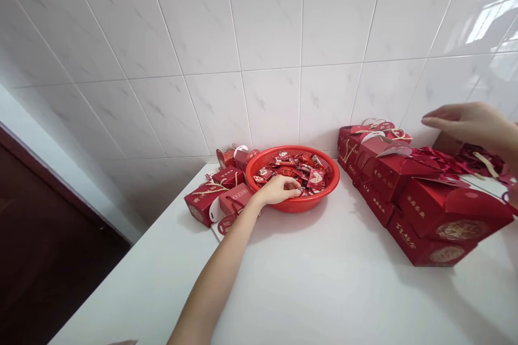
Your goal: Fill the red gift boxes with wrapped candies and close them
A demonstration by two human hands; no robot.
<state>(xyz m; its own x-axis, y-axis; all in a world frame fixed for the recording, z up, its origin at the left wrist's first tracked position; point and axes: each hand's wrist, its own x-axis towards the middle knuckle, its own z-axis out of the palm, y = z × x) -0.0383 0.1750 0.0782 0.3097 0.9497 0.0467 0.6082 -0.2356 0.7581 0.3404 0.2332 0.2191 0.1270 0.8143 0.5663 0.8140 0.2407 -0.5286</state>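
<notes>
My left hand (279, 190) reaches over the near rim of a round red plastic basket (297, 204). Its fingers are curled down, with the fingertips closed among red wrapped candies (315, 179); part of what they grip is hidden. My right hand (469, 118) hovers in the air at the right, above and behind the stacked red gift boxes (413, 199). Its fingers are stretched out and slightly bent, with nothing visible in them.
Several smaller red boxes (202, 207) with cord handles lie left of the basket. Dark red ribbon-like material (439, 161) lies behind the front right boxes. The white table (315, 280) meets a tiled wall (271, 108); a dark brown door (48, 259) is at far left.
</notes>
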